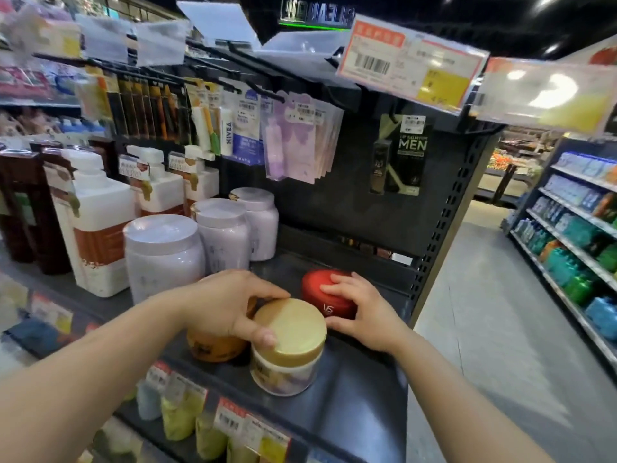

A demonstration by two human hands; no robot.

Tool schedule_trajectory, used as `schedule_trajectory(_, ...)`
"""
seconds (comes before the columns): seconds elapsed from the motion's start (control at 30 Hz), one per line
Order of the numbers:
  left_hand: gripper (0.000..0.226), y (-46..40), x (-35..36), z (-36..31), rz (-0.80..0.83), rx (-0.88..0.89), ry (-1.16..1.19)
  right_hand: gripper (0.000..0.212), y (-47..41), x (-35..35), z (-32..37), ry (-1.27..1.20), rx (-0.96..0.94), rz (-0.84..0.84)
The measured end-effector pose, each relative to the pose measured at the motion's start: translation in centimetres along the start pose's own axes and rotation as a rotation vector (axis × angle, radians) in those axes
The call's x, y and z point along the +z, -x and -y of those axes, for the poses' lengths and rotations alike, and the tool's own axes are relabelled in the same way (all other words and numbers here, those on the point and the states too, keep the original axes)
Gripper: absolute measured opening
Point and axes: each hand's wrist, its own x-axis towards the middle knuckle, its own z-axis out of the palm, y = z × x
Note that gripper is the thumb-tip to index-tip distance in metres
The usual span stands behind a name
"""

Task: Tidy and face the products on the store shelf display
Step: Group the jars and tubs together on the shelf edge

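Left hand [227, 305] fingers clasp the gold-lidded jar [288, 345]; right hand [362, 315] fingers clasp the glossy red tub [325, 295].

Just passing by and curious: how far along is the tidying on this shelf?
Done-looking: the three lilac tubs stand in a neat row. In hand: the left hand grips the gold-lidded jar, and the right hand holds the red jar. Left: the orange jar sits behind, and much shelf is bare.
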Motion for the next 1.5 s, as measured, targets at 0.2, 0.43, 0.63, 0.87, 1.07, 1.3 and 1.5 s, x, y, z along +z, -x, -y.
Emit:
schedule_trajectory(0.2,0.100,0.2,0.3,0.4,-0.013,0.028,0.036,0.054,6.6,-1.5,3.3,0.022,0.130,-0.041)
schedule_trajectory(0.43,0.088,0.4,0.3,0.4,-0.014,0.058,0.004,0.042,13.2,-0.9,7.5,-0.052,0.231,-0.231)
schedule_trajectory(0.63,0.083,0.5,0.5,0.4,-0.050,0.062,-0.051,0.041,15.6,-0.2,11.3,-0.115,0.355,-0.263)
schedule_trajectory(0.87,0.100,1.0,0.4,0.0,-0.007,0.075,-0.134,0.086,15.2,-1.3,13.7,0.021,0.544,-0.160)
schedule_trajectory(1.07,0.099,1.0,0.6,-0.2,-0.024,0.088,-0.123,0.085,14.4,-2.0,13.4,0.050,0.563,-0.137)
schedule_trajectory(1.3,0.091,0.7,0.6,0.1,-0.022,0.067,-0.105,0.082,13.7,-2.2,12.6,0.037,0.567,-0.103)
schedule_trajectory(1.5,0.065,1.7,-0.8,-0.1,-0.197,0.154,0.154,0.082,9.9,-1.9,14.6,0.115,0.434,-0.140)
